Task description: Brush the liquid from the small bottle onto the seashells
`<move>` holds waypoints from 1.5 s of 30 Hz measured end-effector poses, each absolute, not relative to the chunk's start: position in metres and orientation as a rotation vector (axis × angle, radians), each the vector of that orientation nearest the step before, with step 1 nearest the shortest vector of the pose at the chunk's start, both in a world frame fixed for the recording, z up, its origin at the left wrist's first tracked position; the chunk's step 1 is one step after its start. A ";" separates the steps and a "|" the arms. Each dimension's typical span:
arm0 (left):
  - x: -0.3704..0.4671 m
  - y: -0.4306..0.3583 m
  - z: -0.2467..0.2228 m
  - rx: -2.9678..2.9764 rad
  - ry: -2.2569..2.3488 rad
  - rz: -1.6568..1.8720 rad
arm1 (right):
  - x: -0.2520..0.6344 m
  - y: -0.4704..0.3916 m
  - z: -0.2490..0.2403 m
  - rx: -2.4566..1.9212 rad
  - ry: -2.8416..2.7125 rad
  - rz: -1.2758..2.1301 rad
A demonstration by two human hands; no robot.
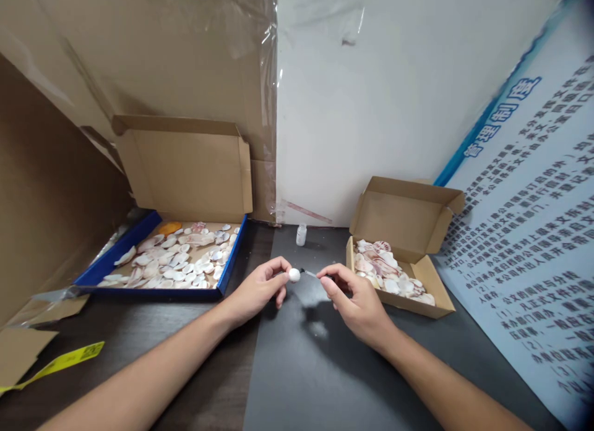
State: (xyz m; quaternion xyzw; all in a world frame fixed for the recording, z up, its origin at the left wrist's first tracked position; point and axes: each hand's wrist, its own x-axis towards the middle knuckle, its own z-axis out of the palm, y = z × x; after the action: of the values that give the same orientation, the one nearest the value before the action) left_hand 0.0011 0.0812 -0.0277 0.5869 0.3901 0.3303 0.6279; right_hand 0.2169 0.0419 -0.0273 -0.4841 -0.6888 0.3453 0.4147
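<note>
Between the thumb and fingers of my left hand (261, 285) is a small white shell (294, 275), held above the dark grey mat (297, 369). My right hand (353, 295) pinches a thin brush (312, 273) with a dark tip. That tip points left and is close to the shell; whether they touch I cannot tell. A small clear bottle (301, 235) with whitish contents stands upright on the mat beyond my hands.
On the left, an open blue-sided box (225, 258) holds many shells (179, 261). A smaller open cardboard box (439, 282) on the right holds more shells (390, 270). A yellow strip (69, 358) lies at the lower left. Cardboard and a white panel (352, 109) rise behind.
</note>
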 end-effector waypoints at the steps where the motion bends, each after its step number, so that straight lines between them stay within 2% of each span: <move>1: 0.001 0.081 -0.027 1.360 0.901 0.752 | 0.217 0.042 -0.028 -1.199 -1.738 0.884; 5: 0.002 0.079 -0.024 1.413 0.897 0.739 | 0.216 0.041 -0.031 -1.127 -1.771 1.006; 12: 0.001 0.080 -0.024 1.486 0.898 0.694 | 0.218 0.043 -0.030 -1.215 -1.676 0.889; 17: 0.000 0.081 -0.027 1.495 0.893 0.688 | 0.217 0.042 -0.030 -1.126 -1.747 1.000; 22: 0.000 0.081 -0.030 1.477 0.899 0.695 | 0.217 0.042 -0.029 -1.237 -1.706 0.850; 27: 0.002 0.082 -0.029 1.453 0.895 0.707 | 0.216 0.042 -0.030 -1.120 -1.707 1.079; 31: 0.003 0.082 -0.028 1.459 0.921 0.688 | 0.217 0.044 -0.031 -1.222 -1.652 0.945; 36: 0.002 0.081 -0.027 1.496 0.909 0.665 | 0.217 0.044 -0.031 -1.136 -1.692 1.099; 41: 0.002 0.081 -0.026 1.459 0.882 0.652 | 0.217 0.043 -0.029 -1.234 -1.718 0.860; 45: 0.001 0.080 -0.027 1.442 0.866 0.645 | 0.218 0.042 -0.029 -1.137 -1.793 0.917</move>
State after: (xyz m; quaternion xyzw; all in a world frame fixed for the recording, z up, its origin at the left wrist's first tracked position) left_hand 0.0006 0.0803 -0.0269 0.6274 0.3767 0.2806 0.6211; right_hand 0.2179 0.0415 -0.0288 -0.4501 -0.7096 0.3628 0.4028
